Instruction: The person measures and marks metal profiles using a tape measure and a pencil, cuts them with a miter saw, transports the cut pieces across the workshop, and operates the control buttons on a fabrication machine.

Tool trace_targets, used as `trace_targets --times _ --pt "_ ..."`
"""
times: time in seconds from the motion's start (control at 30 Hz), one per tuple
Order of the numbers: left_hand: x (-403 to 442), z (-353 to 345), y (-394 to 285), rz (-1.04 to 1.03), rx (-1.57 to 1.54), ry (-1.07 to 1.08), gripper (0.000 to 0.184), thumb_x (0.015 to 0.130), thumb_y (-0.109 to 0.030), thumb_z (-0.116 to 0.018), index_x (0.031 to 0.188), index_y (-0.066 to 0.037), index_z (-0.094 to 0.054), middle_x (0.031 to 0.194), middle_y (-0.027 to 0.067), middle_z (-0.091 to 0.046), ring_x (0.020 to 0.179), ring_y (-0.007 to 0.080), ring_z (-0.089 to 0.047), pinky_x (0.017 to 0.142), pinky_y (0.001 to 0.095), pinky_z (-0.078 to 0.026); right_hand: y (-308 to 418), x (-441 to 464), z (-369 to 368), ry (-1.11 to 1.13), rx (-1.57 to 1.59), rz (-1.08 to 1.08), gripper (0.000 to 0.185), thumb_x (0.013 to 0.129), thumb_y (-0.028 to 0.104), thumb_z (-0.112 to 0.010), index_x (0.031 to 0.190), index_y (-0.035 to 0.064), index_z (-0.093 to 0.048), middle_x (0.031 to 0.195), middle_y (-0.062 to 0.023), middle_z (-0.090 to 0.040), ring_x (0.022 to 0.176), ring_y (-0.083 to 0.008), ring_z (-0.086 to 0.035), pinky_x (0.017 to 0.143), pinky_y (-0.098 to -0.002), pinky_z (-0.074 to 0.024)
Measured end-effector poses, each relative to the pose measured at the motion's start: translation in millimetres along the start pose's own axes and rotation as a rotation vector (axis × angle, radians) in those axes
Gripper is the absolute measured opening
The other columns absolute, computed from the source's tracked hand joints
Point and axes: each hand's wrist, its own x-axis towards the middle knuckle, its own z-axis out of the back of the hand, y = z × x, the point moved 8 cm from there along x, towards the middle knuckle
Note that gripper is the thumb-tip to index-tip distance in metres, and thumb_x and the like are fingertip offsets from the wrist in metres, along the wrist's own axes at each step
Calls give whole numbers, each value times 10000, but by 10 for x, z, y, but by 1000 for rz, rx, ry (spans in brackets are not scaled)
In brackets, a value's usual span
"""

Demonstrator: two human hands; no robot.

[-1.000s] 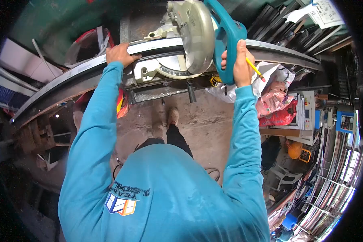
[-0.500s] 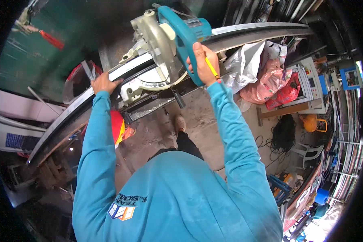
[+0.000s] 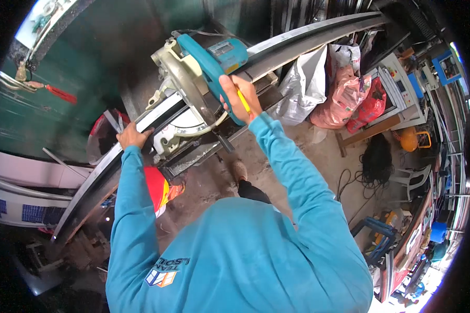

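Note:
My right hand (image 3: 239,99) is wrapped round the teal handle of a miter saw (image 3: 206,65), with a yellow pencil (image 3: 243,102) lying against the same hand. The saw's blade guard stands over a long, pale metal profile (image 3: 164,108) that crosses the saw table. Left of the blade, my left hand (image 3: 133,135) grips this profile, fingers over its top and thumb towards the saw. Whether the blade touches the profile is hidden by the guard.
White and pink sacks (image 3: 339,99) stand right of the saw. A red and yellow bag (image 3: 159,189) is below my left hand. Black cable (image 3: 376,161) and a white plastic chair (image 3: 412,180) are on the floor at right. A green wall (image 3: 104,57) rises behind.
The whole view has swung, so the saw and profile appear further left and more slanted. Both hands keep the same holds.

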Motion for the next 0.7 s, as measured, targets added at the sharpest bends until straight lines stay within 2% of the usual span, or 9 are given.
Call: trace_targets --times 0.07,0.1,0.37,0.43,0.47,0.5,0.53,0.63,0.7 --pt "-22 23 -11 1 -4 2 642 648 -594 -737 1049 -98 -659 1028 128 -680 982 304 -628 878 465 -375 343 225 -70 72 -77 -9 600 884 600 -503 748 21 -583 571 -64 -576 459 -140 -564 451 -295 -448" --pt "-28 29 -12 -13 -16 -24 629 646 -586 -738 1035 -98 -662 1004 131 -682 969 308 -629 870 454 -377 577 336 -145 126 -62 -37 551 909 551 -507 764 23 -570 586 -38 -536 460 -94 -513 433 -244 -422" --pt "-13 45 -43 -43 -55 -89 621 616 -583 -756 973 -82 -673 941 129 -685 916 305 -634 826 452 -381 1373 1282 -466 296 -66 -110 601 897 530 -533 877 -64 -618 667 -134 -624 533 -198 -629 508 -311 -533" --pt "-4 17 -29 -32 -44 -81 620 612 -586 -758 958 -79 -670 935 130 -684 911 306 -634 822 453 -383 1346 1397 -405 228 7 305 571 907 521 -464 801 -13 -637 680 -116 -667 635 -238 -674 581 -350 -520" --pt "17 6 -16 -33 -37 -78 620 608 -590 -760 942 -76 -666 928 130 -684 906 307 -633 819 454 -384 1432 1183 -95 -181 -107 794 423 922 403 -526 842 1 -629 689 -96 -649 683 -206 -648 603 -315 -484" --pt "47 -34 10 -31 -13 -81 629 596 -597 -767 922 -70 -657 914 131 -680 895 310 -632 815 453 -387 1053 1195 51 -201 261 446 287 902 283 -601 804 15 -622 682 -80 -608 677 -172 -601 608 -289 -462" --pt "55 -50 20 -56 -49 -113 633 587 -592 -778 918 -66 -652 908 129 -677 892 310 -631 814 450 -389 1006 879 290 -393 82 557 224 885 230 -634 816 20 -601 670 -71 -568 643 -139 -562 588 -291 -455" --pt "75 -53 18 -46 -18 -89 634 583 -580 -788 917 -59 -649 907 131 -675 889 310 -631 815 444 -391 -532 830 259 -356 -386 279 218 892 255 -598 928 44 -560 756 -209 -622 736 -404 -615 628 -434 -499" --pt "93 -55 -8 -23 -15 -25 647 600 -552 -785 1039 -92 -664 966 140 -684 923 336 -633 835 431 -411 -1093 729 60 -159 -666 162 304 865 256 -627 1029 19 -531 979 -257 -613 911 -453 -597 760 -535 -478"
